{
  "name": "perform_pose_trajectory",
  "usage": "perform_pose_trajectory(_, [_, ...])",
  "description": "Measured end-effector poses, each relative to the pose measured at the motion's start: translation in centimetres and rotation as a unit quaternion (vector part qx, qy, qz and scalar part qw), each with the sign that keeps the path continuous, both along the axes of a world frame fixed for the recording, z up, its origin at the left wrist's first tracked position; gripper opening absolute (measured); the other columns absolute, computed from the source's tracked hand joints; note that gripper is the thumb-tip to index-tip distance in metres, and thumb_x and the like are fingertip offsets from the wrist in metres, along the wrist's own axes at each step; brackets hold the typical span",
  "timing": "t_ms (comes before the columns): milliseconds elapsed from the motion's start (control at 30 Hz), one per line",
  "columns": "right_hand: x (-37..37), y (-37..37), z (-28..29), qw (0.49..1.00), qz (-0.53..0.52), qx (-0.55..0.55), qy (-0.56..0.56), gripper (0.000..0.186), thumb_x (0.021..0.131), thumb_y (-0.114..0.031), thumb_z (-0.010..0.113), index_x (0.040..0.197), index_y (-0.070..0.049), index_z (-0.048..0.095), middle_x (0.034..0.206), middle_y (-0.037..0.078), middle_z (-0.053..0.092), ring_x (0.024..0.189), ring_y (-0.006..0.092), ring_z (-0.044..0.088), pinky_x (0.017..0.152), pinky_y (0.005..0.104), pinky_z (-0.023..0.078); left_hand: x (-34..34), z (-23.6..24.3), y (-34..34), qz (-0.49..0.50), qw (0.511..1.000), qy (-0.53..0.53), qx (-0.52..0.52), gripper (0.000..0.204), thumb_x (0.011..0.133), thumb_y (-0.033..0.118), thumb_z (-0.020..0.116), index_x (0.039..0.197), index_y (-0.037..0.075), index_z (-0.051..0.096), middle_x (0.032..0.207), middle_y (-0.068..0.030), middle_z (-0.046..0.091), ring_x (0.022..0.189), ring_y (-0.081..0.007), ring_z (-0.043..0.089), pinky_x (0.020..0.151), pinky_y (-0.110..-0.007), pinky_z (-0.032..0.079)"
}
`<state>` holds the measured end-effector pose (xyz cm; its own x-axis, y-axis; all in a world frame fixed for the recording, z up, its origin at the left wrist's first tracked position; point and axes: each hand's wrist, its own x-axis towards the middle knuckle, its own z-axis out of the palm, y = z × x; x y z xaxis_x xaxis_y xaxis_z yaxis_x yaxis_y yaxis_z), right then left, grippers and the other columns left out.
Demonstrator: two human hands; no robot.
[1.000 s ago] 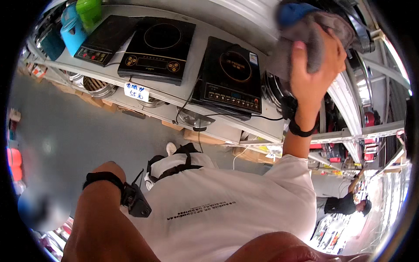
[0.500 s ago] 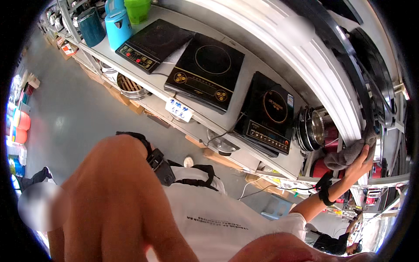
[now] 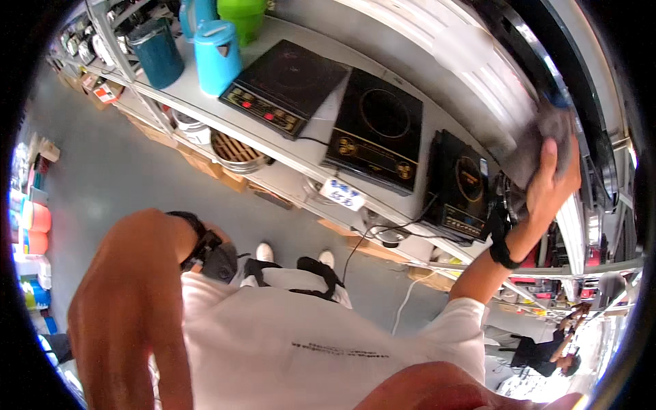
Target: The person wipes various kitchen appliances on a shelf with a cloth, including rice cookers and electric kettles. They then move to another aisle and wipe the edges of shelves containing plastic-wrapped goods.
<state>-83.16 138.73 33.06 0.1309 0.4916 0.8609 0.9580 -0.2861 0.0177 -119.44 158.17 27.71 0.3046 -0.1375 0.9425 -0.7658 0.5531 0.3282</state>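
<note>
My right hand (image 3: 547, 188) grips a grey cloth (image 3: 526, 154), fingers wrapped round it and thumb on top. The cloth, blurred, lies against or just in front of a dark glossy rounded panel (image 3: 594, 123) on the upper right; contact is hard to make out. Very large at the lower left, my left hand (image 3: 130, 307) hangs close to the camera, its fingers stretched downward with a gap between them. Their tips run out of the picture, and nothing shows in that hand.
Black induction cookers (image 3: 379, 130) line the grey shelf (image 3: 283, 147), beside a blue kettle (image 3: 217, 58) and a green container (image 3: 242, 17). A steamer pot (image 3: 236, 154) stands on the lower shelf. Cables (image 3: 355, 253) hang at the front edge. Another person (image 3: 540, 352) is at the lower right.
My right hand has moved up with the cloth, away from the lower end of the white rail. My left hand has shifted left and away from the middle. The view has turned.
</note>
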Motion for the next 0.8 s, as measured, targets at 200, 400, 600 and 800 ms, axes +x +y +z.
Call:
perform_pose_trajectory(200, [-8.6, 11.4, -0.2, 0.984, -0.159, 0.008, -0.084, 0.05, 0.08, -0.049, 0.066, 0.107, -0.006, 0.067, 0.099, 0.018, 0.066, 0.088, 0.039, 0.063, 0.076, 0.0437, 0.05, -0.9, 0.0, 0.5, 0.219, 0.97, 0.081, -0.068, 0.018, 0.094, 0.021, 0.057, 0.107, 0.013, 0.066, 0.097, -0.0062, 0.064, 0.096, -0.0219, 0.064, 0.091, -0.046, 0.051])
perform_pose_trajectory(400, [-6.5, 9.9, -1.1, 0.989, -0.043, 0.102, -0.097, 0.044, 0.083, -0.041, 0.066, 0.106, -0.004, 0.066, 0.096, 0.017, 0.065, 0.09, 0.0373, 0.061, 0.082, 0.043, 0.045, -2.1, 5.1, -6.8, 0.206, 0.927, 0.225, -0.218, 0.029, 0.095, 0.032, 0.054, 0.1, 0.006, 0.066, 0.091, -0.013, 0.065, 0.087, -0.0265, 0.066, 0.091, -0.048, 0.051])
perform_pose_trajectory(600, [-0.7, 3.3, -3.0, 0.986, -0.072, 0.142, -0.039, 0.038, 0.094, -0.029, 0.054, 0.11, 0.004, 0.063, 0.096, 0.023, 0.066, 0.089, 0.0386, 0.063, 0.081, 0.0402, 0.047, 1.6, 3.2, -6.6, 0.146, 0.967, 0.118, -0.169, 0.025, 0.091, 0.025, 0.054, 0.102, 0.005, 0.066, 0.092, -0.0127, 0.065, 0.085, -0.0261, 0.066, 0.085, -0.046, 0.051])
perform_pose_trajectory(800, [3.0, -4.5, -1.4, 0.975, -0.082, 0.191, 0.073, 0.041, 0.095, -0.029, 0.052, 0.118, 0.004, 0.063, 0.105, 0.022, 0.068, 0.096, 0.0331, 0.066, 0.085, 0.039, 0.048, 1.3, 2.5, -8.6, 0.104, 0.983, 0.026, -0.147, 0.024, 0.087, 0.017, 0.055, 0.103, 0.004, 0.066, 0.093, -0.0124, 0.065, 0.083, -0.0258, 0.066, 0.08, -0.043, 0.051])
